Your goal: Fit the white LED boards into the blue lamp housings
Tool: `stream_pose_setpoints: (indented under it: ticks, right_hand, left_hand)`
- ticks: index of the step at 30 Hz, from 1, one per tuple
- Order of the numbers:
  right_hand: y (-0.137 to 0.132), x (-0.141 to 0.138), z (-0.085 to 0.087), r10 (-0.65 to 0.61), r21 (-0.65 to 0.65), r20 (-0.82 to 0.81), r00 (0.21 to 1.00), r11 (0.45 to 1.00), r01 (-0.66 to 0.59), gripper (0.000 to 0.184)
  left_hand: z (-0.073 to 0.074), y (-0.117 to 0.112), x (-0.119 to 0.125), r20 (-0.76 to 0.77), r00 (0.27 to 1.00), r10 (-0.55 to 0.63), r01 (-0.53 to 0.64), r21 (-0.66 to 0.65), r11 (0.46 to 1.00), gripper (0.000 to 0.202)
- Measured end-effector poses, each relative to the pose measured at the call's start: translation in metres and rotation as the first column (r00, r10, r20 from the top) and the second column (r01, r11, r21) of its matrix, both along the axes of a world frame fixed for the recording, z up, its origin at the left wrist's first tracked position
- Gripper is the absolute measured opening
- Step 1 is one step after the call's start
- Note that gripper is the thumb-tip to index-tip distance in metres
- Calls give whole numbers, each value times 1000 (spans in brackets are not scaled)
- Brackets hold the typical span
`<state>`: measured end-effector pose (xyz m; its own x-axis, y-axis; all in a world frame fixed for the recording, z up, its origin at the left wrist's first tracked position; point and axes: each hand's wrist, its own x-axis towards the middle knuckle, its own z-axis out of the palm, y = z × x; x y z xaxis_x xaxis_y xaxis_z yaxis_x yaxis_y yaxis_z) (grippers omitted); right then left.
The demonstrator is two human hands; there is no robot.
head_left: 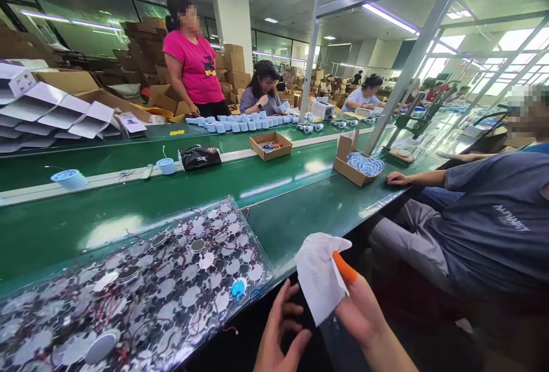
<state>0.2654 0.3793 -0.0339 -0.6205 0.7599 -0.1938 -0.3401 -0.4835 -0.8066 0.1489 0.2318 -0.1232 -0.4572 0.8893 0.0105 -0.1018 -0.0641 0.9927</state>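
- I am watching my right hand (pixel 360 315) holding a white cloth (pixel 319 274) up above the edge of the green surface (pixel 274 212); its fingers are closing on the cloth, and one finger is wearing an orange finger cot (pixel 344 266).
- My left hand (pixel 281 326) is staying just beside the cloth and not touching it; its fingers are spreading wide and holding nothing.
- The cloth is hanging near the front edge of the surface, just right of a clear plastic tray (pixel 251 234).
- The tray is lying on the surface and carrying many round metal discs (pixel 197 246) with thin red and dark wires (pixel 107 309) between them.
- Farther along the surface, a cardboard box (pixel 343 169) is holding blue cables (pixel 365 163), and a smaller cardboard box (pixel 274 154) is holding small parts I cannot identify.
- Near these boxes, a black bag (pixel 199 157) and blue plastic cups (pixel 166 166) are lying beside a pale rail (pixel 107 180).
- On my right, a seated co-worker's hand (pixel 398 178) is resting on the surface near the box with cables.
- Across the line, a person in a pink shirt (pixel 193 66) is standing in front of stacked cartons (pixel 143 46).
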Motion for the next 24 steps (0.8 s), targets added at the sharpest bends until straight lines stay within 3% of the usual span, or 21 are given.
stream_pose_setpoints:
  ticks: [2, 4, 6, 9, 12, 14, 16, 18, 20, 22, 24]
  right_hand:
    - [-17, -4, 0, -56, -31, 24, 998, 998, 57, 40]
    - [-30, -10, -1, -142, -29, 73, 987, 989, 144, 45]
    - [-39, -11, -5, -210, 40, 132, 969, 978, 206, 51]
    - [-47, -2, -12, -243, 313, 242, 939, 936, 161, 44]
    - [-51, 17, -19, -205, 615, 331, 921, 787, -46, 35]
    - [-51, 30, -24, -167, 713, 387, 907, 678, -179, 39]
    - [-44, 37, -30, -178, 754, 424, 888, 612, -238, 40]
    - [-22, 37, -34, -251, 783, 419, 873, 587, -206, 32]
    - [19, 31, -34, -405, 812, 382, 831, 577, -92, 32]
    - [72, 16, -29, -605, 856, 386, 696, 517, -26, 45]
    - [118, -6, -24, -733, 885, 463, 497, 416, -210, 49]
  left_hand:
    - [28, 16, 5, 82, 997, 15, -25, 123, 992, 81]
    - [50, 25, 7, 79, 996, 37, -48, 148, 988, 67]
    - [62, 28, 8, 48, 995, 88, -94, 142, 985, 48]
    - [65, 32, 7, 33, 979, 203, -205, 123, 971, 28]
    - [67, 40, 4, 72, 969, 238, -243, 76, 967, 26]
    - [71, 48, 1, 117, 969, 218, -222, 21, 975, 29]
    - [73, 54, -1, 162, 972, 168, -168, -16, 986, 37]
    - [66, 55, 0, 206, 973, 103, -107, 5, 994, 50]
    - [46, 47, 4, 218, 973, 74, -87, 53, 995, 56]
    - [13, 27, 10, 186, 981, 55, -63, 34, 997, 53]
    - [-25, -1, 15, 134, 991, -10, 29, -142, 989, 45]
